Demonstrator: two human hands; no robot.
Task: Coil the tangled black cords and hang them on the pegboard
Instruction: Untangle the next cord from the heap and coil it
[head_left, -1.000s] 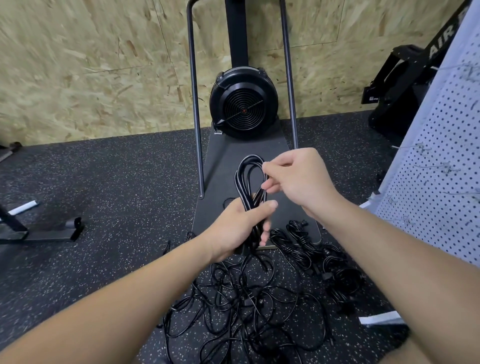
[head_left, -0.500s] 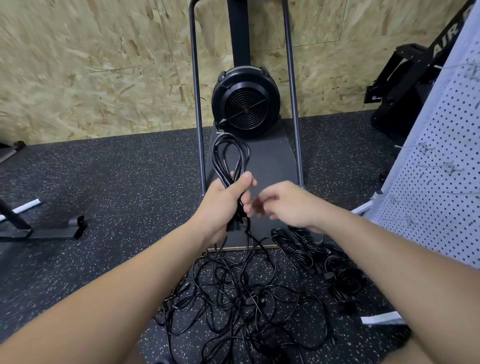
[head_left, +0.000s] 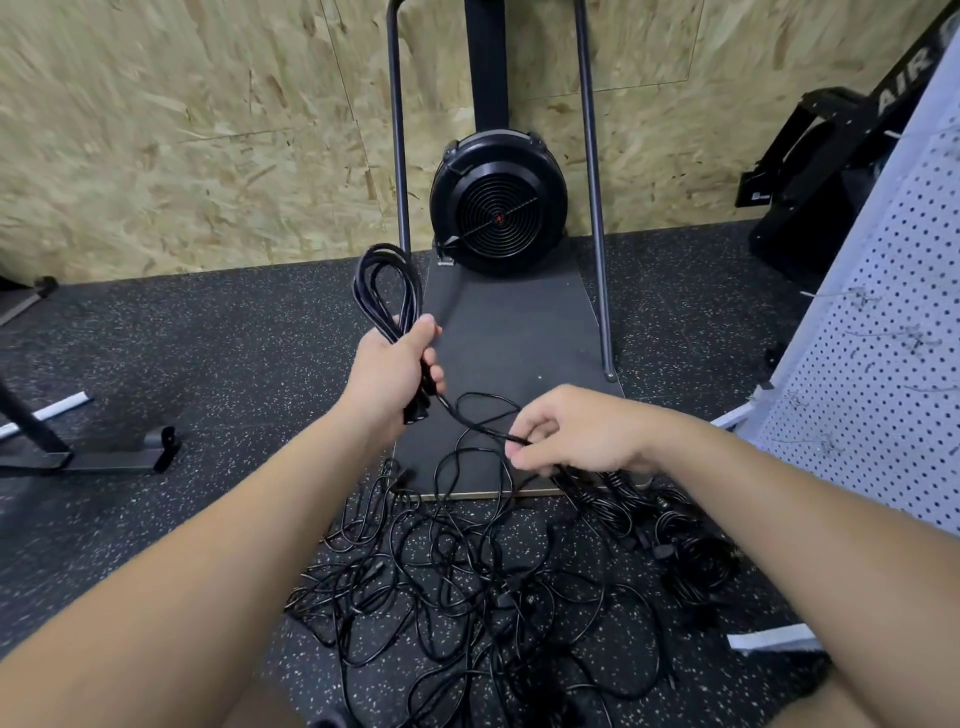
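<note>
My left hand (head_left: 392, 371) grips a coiled black cord (head_left: 387, 286) whose loops stand up above my fist. From the fist a loose strand of that cord (head_left: 475, 423) runs down and right to my right hand (head_left: 576, 434), which pinches it between thumb and fingers. Below both hands a tangled pile of black cords (head_left: 467, 587) lies on the speckled floor. Several bundled cords (head_left: 675, 540) lie to the right of the pile. The white pegboard (head_left: 893, 332) with metal hooks leans at the right edge.
A black fan machine (head_left: 498, 208) on a dark platform (head_left: 509, 332) with two upright metal bars stands ahead against the chipboard wall. A black metal stand foot (head_left: 104, 457) lies at the left. Other black equipment (head_left: 810, 171) sits at the back right.
My left hand carried the coil leftwards and away from my right hand. My right hand dropped from the top of the loops and slid right along the loose strand, drawing it out.
</note>
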